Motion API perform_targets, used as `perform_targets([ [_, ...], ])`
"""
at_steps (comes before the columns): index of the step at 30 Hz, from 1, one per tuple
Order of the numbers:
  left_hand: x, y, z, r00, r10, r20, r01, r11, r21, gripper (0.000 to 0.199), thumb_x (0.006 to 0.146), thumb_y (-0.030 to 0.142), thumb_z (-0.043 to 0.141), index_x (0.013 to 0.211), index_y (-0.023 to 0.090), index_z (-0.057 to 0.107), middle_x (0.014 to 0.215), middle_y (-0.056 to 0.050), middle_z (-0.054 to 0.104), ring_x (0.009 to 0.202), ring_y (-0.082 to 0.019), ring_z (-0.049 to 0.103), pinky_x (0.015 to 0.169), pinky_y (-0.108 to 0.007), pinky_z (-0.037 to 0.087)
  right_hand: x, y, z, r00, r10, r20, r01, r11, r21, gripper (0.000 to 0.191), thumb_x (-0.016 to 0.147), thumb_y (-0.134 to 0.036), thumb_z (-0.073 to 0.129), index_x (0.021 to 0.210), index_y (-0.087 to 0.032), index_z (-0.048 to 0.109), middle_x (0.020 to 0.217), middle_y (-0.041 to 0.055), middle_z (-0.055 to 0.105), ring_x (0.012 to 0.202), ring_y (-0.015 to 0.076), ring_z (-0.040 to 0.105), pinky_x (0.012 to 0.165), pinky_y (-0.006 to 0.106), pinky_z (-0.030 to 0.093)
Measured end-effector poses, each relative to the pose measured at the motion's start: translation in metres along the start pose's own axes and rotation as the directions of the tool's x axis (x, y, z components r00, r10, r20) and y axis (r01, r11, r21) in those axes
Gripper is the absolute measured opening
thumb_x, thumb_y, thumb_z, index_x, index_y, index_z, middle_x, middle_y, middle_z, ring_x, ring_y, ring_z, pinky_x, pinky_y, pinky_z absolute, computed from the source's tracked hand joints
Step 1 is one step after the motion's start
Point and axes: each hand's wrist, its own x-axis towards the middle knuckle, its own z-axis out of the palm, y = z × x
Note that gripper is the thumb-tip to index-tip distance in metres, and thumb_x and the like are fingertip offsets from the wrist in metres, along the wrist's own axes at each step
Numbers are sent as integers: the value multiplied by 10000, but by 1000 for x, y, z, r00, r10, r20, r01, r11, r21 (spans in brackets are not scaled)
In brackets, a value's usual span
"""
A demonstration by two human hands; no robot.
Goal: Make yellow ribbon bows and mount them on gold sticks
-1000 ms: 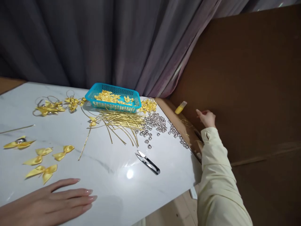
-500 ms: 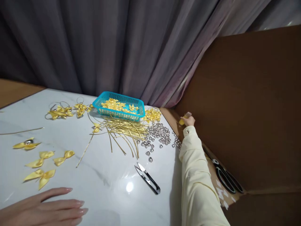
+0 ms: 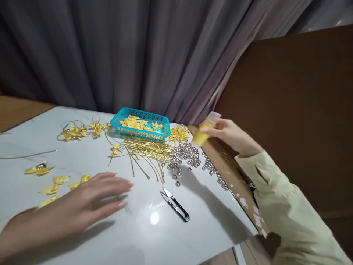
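Observation:
A small yellow bottle with a pale, see-through end (image 3: 203, 131) is tilted in the air, gripped by my right hand (image 3: 230, 134) above the silver beads (image 3: 189, 152). My left hand (image 3: 91, 198) hovers over the left part of the white table (image 3: 132, 228), fingers stretched out and holding nothing. Under and beyond it lie yellow ribbon bows (image 3: 61, 179), partly covered by the hand. One bow with a silver bead at its centre (image 3: 40, 168) rests farther left.
Black thread snips (image 3: 175, 206) lie mid-table. A blue basket (image 3: 140, 135) of small yellow bows stands at the back, with gold wire ties (image 3: 149, 149) before it. Finished-looking bows with looped ties (image 3: 74, 132) sit left. A brown board (image 3: 298, 110) rises at the right, a curtain behind.
My right hand has lifted the yellow bottle from beyond the table's right edge and brought it toward the table. My left hand has risen and moved right, over the bows.

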Motion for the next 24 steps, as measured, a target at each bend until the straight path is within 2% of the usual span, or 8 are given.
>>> perform_targets([
  [2, 31, 26, -3, 995, -76, 72, 75, 997, 13, 449, 772, 504, 601, 1194, 353, 585, 1281, -9, 580, 1189, -290, 506, 1017, -433, 394, -24, -19, 33, 991, -32, 133, 24, 998, 62, 295, 676, -365, 769, 874, -166, 681, 917, 67, 704, 814, 209, 665, 725, 331, 566],
  [5, 64, 53, 11, 994, 39, 99, -26, 991, -128, 553, 739, 476, 636, 1236, 260, 529, 1309, -54, 544, 1190, -284, 498, 999, -405, 412, -56, -25, 85, 951, -77, 298, 29, 986, 163, 305, 648, -372, 781, 816, -162, 636, 814, 37, 685, 725, 180, 654, 644, 318, 563],
  [8, 74, 58, 30, 984, 131, 124, -93, 958, -271, 496, 759, 375, 615, 1222, 223, 524, 1180, -64, 617, 1034, -255, 590, 889, -366, 478, -83, -13, 125, 953, -175, 247, 130, 973, 189, 327, 662, -348, 771, 893, -182, 609, 903, 34, 667, 820, 182, 647, 689, 309, 565],
  [11, 67, 48, 37, 973, 88, 212, -28, 962, -270, 443, 774, 381, 604, 1184, 224, 546, 1075, -51, 659, 976, -258, 610, 826, -350, 493, -101, 0, 132, 938, -184, 294, 152, 980, 127, 403, 686, -355, 754, 1017, -202, 585, 1016, 58, 666, 909, 197, 645, 654, 282, 568],
  [14, 58, 36, 32, 977, 19, 214, 30, 974, -223, 405, 762, 397, 620, 1130, 236, 570, 1105, -50, 652, 1042, -276, 586, 877, -355, 467, -95, 14, 92, 956, -92, 280, 118, 990, -77, 442, 716, -397, 726, 1079, -197, 573, 1011, 66, 689, 898, 195, 662, 676, 277, 561],
  [17, 50, 26, 22, 981, -57, 187, 93, 977, -190, 388, 744, 404, 620, 1081, 219, 573, 1083, -66, 650, 996, -278, 599, 866, -365, 471, -69, 46, 19, 992, 6, -124, -72, 843, -534, 227, 835, -391, 604, 950, -200, 648, 952, 50, 697, 880, 190, 653, 782, 299, 529],
  [21, 41, 18, 14, 969, -73, 236, 120, 974, -191, 284, 748, 399, 594, 962, 212, 592, 993, -60, 653, 916, -251, 611, 799, -323, 492, -42, 111, -67, 883, 190, -429, -439, 658, -612, 180, 873, -288, 582, 903, -119, 635, 885, 98, 665, 871, 214, 629, 789, 367, 510],
  [24, 33, 17, 16, 971, -81, 226, 120, 979, -167, 274, 741, 420, 565, 916, 213, 612, 913, -28, 661, 837, -227, 611, 731, -280, 491, -34, 154, -92, 818, 337, -466, -574, 524, -629, 210, 894, -315, 564, 953, -121, 616, 933, 41, 636, 822, 162, 622, 740, 334, 527],
])
